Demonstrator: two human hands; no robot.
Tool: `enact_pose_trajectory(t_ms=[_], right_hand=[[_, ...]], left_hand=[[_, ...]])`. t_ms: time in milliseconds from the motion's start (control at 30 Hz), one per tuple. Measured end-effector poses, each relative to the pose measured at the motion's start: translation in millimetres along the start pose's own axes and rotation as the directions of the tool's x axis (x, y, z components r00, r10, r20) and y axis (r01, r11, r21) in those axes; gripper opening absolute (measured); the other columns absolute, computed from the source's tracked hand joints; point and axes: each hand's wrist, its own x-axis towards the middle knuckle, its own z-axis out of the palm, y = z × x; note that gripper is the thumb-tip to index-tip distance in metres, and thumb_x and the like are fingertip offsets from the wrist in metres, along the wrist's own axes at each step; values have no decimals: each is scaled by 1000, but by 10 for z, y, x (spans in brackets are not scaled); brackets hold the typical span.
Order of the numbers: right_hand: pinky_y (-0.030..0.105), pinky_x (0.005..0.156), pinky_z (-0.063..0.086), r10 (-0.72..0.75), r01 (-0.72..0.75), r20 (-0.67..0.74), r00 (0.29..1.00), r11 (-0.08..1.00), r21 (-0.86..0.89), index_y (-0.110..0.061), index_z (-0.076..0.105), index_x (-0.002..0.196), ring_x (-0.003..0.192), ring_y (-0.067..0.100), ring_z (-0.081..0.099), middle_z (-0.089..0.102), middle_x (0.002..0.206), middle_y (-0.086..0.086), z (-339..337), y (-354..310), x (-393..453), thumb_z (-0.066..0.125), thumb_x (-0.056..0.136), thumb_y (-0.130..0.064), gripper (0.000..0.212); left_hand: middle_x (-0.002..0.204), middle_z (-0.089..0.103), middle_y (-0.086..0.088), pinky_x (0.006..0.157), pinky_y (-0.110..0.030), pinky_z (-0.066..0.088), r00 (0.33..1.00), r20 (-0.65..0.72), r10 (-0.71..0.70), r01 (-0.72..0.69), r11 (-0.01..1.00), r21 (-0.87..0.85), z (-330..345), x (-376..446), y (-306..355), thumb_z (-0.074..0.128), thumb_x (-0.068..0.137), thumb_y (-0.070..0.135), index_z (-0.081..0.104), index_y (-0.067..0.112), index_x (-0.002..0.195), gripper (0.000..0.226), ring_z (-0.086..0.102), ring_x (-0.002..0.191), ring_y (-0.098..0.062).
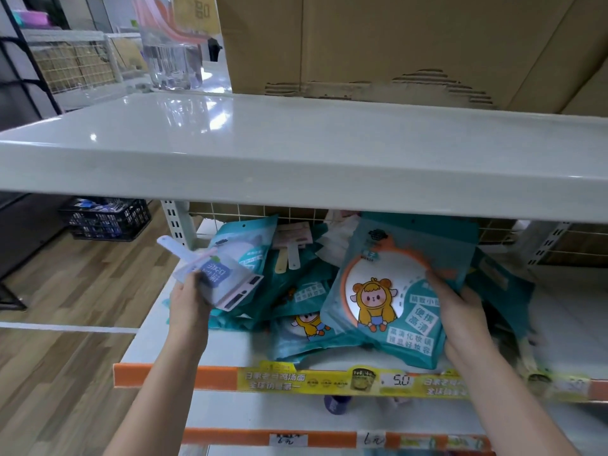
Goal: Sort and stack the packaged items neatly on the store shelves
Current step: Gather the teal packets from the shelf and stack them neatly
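Here, in the head view, my left hand [190, 299] holds a clear pack with a white handled tool and a purple label [214, 274], fingers curled round its lower edge, lifted just off the left end of the middle shelf [230, 352]. My right hand [460, 319] grips the right edge of a teal mirror pack [391, 297] printed with a cartoon child in a yellow hood; the pack is tilted up on its lower edge, leaning over the heap. Between my hands lies that heap of teal packs [302, 311], overlapping at odd angles, with a few pale handled items [289, 255] wedged toward the wire back. I judge the sorting barely begun: nothing here is yet in a squared stack, and the two kinds of goods are mixed together. The glossy upper shelf [296, 133] carries only a cardboard box [394, 44] and a clear container [174, 60] at its rear. Left to do, as I read it: separate the handled tools from the mirror packs, then stack each kind flat and aligned behind the orange price strip [177, 376].
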Motion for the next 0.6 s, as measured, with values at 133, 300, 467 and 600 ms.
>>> enact_pose_trajectory(t_ms=[133,300,467,600], right_hand=[[37,74,55,27,-27,-33,999,1000,-6,-12,59,113,83,25,71,73,93,8,-204,5,19,69,85,-29,35],[30,66,48,74,-74,-82,994,997,-2,-10,58,111,80,23,67,70,92,9,-612,7,13,64,87,-24,28],[39,76,52,134,-134,-114,984,991,7,-9,58,108,80,26,67,70,88,11,-1191,42,25,61,89,-23,24],[34,65,52,176,-170,-139,974,984,54,-12,59,93,68,21,67,71,72,5,-1773,-22,74,63,89,-17,8]], left_hand=[[92,65,-6,60,-29,53,989,148,0,2,1000,-14,263,-248,-66,41,98,15,56,18,109,18,62,77,-19],[87,68,-7,54,-27,55,973,228,-36,45,998,-35,549,-596,-259,45,96,9,56,17,105,17,66,67,-18],[83,73,-1,56,-23,57,937,341,-75,70,997,27,985,-1111,-517,49,94,4,61,16,104,19,70,66,-11],[99,68,-5,54,-34,57,919,365,-148,95,983,160,1384,-1583,-768,55,93,12,60,19,113,21,65,77,-23]])
